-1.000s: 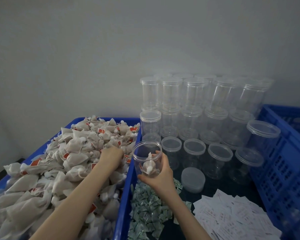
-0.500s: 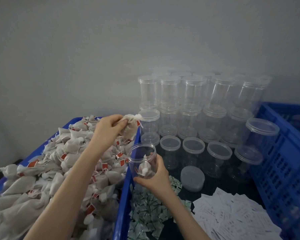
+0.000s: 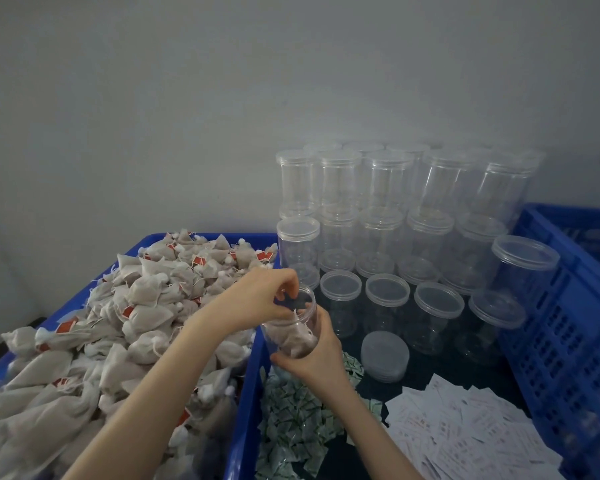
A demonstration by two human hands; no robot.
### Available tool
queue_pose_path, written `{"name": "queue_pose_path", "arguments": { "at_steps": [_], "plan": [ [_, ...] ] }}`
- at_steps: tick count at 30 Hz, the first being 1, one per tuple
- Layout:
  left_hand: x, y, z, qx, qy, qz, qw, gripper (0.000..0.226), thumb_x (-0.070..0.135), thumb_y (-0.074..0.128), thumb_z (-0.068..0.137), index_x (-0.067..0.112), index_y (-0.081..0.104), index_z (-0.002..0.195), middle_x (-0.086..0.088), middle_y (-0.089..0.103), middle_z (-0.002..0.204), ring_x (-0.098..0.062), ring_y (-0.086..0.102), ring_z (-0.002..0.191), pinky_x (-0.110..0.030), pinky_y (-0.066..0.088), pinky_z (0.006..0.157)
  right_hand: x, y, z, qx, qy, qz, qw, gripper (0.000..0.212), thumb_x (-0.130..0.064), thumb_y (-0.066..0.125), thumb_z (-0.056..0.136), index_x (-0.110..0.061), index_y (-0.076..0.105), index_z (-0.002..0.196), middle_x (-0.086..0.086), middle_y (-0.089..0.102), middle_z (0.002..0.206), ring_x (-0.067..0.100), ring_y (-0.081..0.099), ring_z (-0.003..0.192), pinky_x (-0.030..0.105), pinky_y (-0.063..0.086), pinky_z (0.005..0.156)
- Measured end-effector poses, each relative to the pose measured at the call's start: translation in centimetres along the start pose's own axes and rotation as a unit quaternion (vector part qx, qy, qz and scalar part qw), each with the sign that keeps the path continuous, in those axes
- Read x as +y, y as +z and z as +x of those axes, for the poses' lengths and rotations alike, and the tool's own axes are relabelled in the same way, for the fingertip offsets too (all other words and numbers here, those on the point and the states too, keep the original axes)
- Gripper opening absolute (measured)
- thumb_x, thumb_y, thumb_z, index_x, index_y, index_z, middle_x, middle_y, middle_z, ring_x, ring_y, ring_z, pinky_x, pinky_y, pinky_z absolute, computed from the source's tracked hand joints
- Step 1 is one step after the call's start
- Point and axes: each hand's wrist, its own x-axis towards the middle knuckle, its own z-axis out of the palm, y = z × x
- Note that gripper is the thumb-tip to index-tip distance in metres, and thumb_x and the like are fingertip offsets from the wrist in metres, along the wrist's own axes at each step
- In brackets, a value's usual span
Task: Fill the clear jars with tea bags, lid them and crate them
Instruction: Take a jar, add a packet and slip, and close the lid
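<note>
My right hand (image 3: 321,358) grips an open clear jar (image 3: 307,317) from below and behind, tilted towards me over the edge of the blue bin (image 3: 248,393). Tea bags (image 3: 291,337) lie in the bottom of the jar. My left hand (image 3: 257,299) is at the jar's mouth, its fingertips curled inside the rim on the top of a tea bag. A big heap of white tea bags with red tags (image 3: 146,306) fills the bin on the left.
Several empty lidded clear jars (image 3: 388,209) stand stacked at the back against the wall. A loose lid (image 3: 384,355) lies beside my right hand. Green sachets (image 3: 291,420) and white paper slips (image 3: 465,434) lie in front. A blue slatted crate (image 3: 568,323) stands at the right.
My left hand took a tea bag from the heap, lifted it, and has moved right and down to the jar's mouth. The jar now holds more tea bags.
</note>
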Motion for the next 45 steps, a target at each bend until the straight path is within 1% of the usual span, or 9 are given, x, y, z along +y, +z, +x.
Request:
{"name": "queue_pose_path", "arguments": {
  "at_steps": [6, 10, 12, 17, 22, 29, 33, 39, 45],
  "plan": [
    [-3.6, -0.6, 0.4, 0.121, -0.113, -0.013, 0.986, 0.008, 0.018, 0.066, 0.089, 0.026, 0.065, 0.09, 0.01, 0.066, 0.091, 0.0, 0.059, 0.079, -0.016, 0.05, 0.079, 0.2, -0.3, -0.2, 0.004, -0.001, -0.006, 1.0, 0.081, -0.028, 0.087, 0.053, -0.066, 0.044, 0.111, -0.033, 0.061, 0.114, -0.006, 0.061, 0.107, 0.01, 0.051, 0.08],
    [-6.6, 2.6, -0.8, -0.212, -0.242, 0.13, 0.938, 0.025, 0.028, 0.07, 0.085, 0.02, 0.067, 0.109, 0.002, 0.066, 0.109, -0.012, 0.061, 0.095, -0.03, 0.053, 0.089, 0.5, -0.5, -0.1, 0.004, 0.003, -0.01, 1.0, 0.083, -0.025, 0.088, 0.054, -0.07, 0.043, 0.107, -0.033, 0.061, 0.114, -0.005, 0.061, 0.107, 0.014, 0.053, 0.082],
    [-6.5, 4.3, -1.6, -0.263, -0.251, 0.141, 0.921, 0.031, 0.029, 0.071, 0.081, 0.021, 0.065, 0.11, 0.003, 0.063, 0.11, -0.015, 0.061, 0.098, -0.031, 0.053, 0.088, 0.4, -0.5, 0.0, 0.002, 0.003, -0.012, 1.0, 0.084, -0.026, 0.088, 0.054, -0.07, 0.042, 0.108, -0.033, 0.061, 0.114, -0.006, 0.061, 0.108, 0.014, 0.053, 0.083],
    [-6.5, 4.2, -1.5, -0.175, -0.226, 0.193, 0.939, 0.023, 0.031, 0.065, 0.087, 0.025, 0.067, 0.109, 0.004, 0.064, 0.111, -0.014, 0.062, 0.099, -0.029, 0.053, 0.086, 0.3, -0.3, -0.1, 0.007, 0.005, -0.013, 1.0, 0.082, -0.028, 0.087, 0.052, -0.058, 0.045, 0.116, -0.028, 0.062, 0.116, -0.002, 0.062, 0.11, 0.018, 0.054, 0.085],
    [-5.8, -0.1, -1.3, -0.039, -0.202, 0.178, 0.962, 0.017, 0.038, 0.059, 0.091, 0.022, 0.062, 0.088, 0.01, 0.06, 0.08, -0.004, 0.056, 0.071, -0.02, 0.049, 0.067, 0.5, -0.3, -0.3, 0.003, 0.013, -0.011, 1.0, 0.083, -0.033, 0.088, 0.052, -0.048, 0.045, 0.121, -0.024, 0.063, 0.118, -0.003, 0.06, 0.111, 0.018, 0.053, 0.089],
    [-1.8, -3.5, -1.6, 0.225, -0.068, -0.052, 0.971, 0.012, 0.036, 0.065, 0.087, 0.024, 0.063, 0.088, 0.013, 0.064, 0.077, -0.003, 0.059, 0.074, -0.02, 0.047, 0.069, 0.4, 0.1, -0.3, -0.009, 0.018, -0.012, 1.0, 0.086, -0.035, 0.088, 0.052, -0.044, 0.043, 0.125, -0.02, 0.063, 0.12, -0.003, 0.061, 0.111, 0.018, 0.053, 0.09],
    [0.0, -2.3, -1.3, 0.13, -0.044, -0.081, 0.987, 0.017, 0.039, 0.066, 0.084, 0.032, 0.053, 0.093, 0.013, 0.068, 0.076, 0.001, 0.063, 0.071, -0.016, 0.049, 0.064, 0.3, 0.1, -0.4, -0.006, 0.019, -0.011, 1.0, 0.084, -0.034, 0.088, 0.053, -0.046, 0.044, 0.124, -0.023, 0.063, 0.117, -0.002, 0.062, 0.109, 0.018, 0.054, 0.086],
    [0.7, 0.7, -0.2, -0.081, -0.026, 0.127, 0.988, 0.024, 0.036, 0.052, 0.096, 0.025, 0.072, 0.104, 0.012, 0.07, 0.092, -0.005, 0.062, 0.081, -0.022, 0.05, 0.072, 0.3, -0.2, -0.5, 0.009, 0.01, -0.029, 0.999, 0.086, -0.03, 0.088, 0.054, -0.044, 0.043, 0.126, -0.018, 0.063, 0.115, 0.0, 0.062, 0.106, 0.015, 0.052, 0.082],
    [-0.1, 0.3, -0.4, -0.127, -0.043, -0.002, 0.991, 0.023, 0.036, 0.053, 0.096, 0.03, 0.073, 0.106, 0.02, 0.07, 0.09, 0.003, 0.062, 0.077, -0.012, 0.05, 0.076, 0.6, 0.1, -1.0, 0.002, 0.022, -0.029, 0.999, 0.083, -0.026, 0.09, 0.057, -0.054, 0.043, 0.12, -0.017, 0.064, 0.116, -0.004, 0.061, 0.106, 0.014, 0.052, 0.08]
  ]
}}
